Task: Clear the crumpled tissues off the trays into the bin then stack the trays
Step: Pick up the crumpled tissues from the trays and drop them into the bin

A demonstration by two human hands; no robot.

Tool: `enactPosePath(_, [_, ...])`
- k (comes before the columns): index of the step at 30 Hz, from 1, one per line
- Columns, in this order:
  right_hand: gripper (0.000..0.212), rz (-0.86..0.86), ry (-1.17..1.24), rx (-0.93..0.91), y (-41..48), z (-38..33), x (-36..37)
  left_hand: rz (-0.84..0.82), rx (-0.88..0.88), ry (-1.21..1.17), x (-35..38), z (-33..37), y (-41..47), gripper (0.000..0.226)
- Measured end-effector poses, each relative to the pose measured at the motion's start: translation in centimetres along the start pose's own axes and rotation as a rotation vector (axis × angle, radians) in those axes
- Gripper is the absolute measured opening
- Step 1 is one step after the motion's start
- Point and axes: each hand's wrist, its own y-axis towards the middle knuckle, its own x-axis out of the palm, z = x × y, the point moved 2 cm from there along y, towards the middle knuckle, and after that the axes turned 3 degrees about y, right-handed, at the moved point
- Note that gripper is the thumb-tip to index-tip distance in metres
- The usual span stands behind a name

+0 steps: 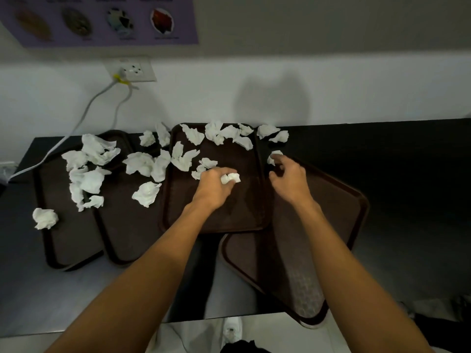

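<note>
Many crumpled tissues [142, 164] lie left of and beyond the hands on brown trays [229, 210]; left hand [215, 186] grips a wad [231, 178], right hand [289, 178] slack, empty, so overstuffed grips could spill wads, bin unseen.

4 dark brown trays [229, 212] across tabletop, rightmost angled, overhanging front edge. Crumpled white tissues [146, 163] litter left 3, mostly nr back edge.

left grip [216, 183] clutches a crumpled tissue [230, 178] over the middle tray [229, 217] | right grip [288, 177] above the right tray [339, 207], fingers bent, tips at another tissue [273, 157] | loose tissues [142, 163] litter the far-left tray [71, 240] and second tray [127, 238] | dark counter [395, 154]
</note>
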Motion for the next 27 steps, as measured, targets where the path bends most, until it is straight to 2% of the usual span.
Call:
enactPosePath(4, [0.058, -0.013, -0.280, -0.056, 5.7, 2.4, 1.5, 0.071, 0.006, -0.055, -1.5, 0.5, -0.2, 0.027])
enactPosePath(9, [0.057, -0.237, -0.471, 0.022, 9.9, 3.0, 2.8, 0.099, -0.019, -0.091, -2.7, 0.3, -1.0, 0.029])
enactPosePath(13, [0.036, -0.288, -0.476, 0.042, 11.4, 3.8, 3.9, 0.121, -0.052, -0.109, -3.4, -0.2, -1.8, 0.030])
enactPosePath(16, [0.031, -0.295, -0.445, 0.071, 11.4, 3.6, 4.2, 0.129, -0.061, -0.121, -4.0, -0.3, -2.5, 0.029])
enactPosePath(20, [0.033, -0.131, -0.438, -0.013, 10.1, 1.6, 3.5, 0.149, -0.101, -0.157, -5.1, -0.8, -3.2, 0.028])
enactPosePath(23, [0.024, 0.010, -0.377, -0.106, 7.5, -0.9, 2.6, 0.169, -0.123, -0.179, -5.8, -1.1, -3.7, 0.027])
enactPosePath(25, [0.021, 0.102, -0.160, -0.131, 5.3, -2.5, 2.2, 0.183, -0.126, -0.216, -6.3, -1.4, -4.1, 0.026])
enactPosePath(27, [0.026, 0.144, 0.040, -0.136, 2.7, -4.3, 2.0, 0.189, -0.128, -0.250, -6.8, -1.6, -4.7, 0.026])
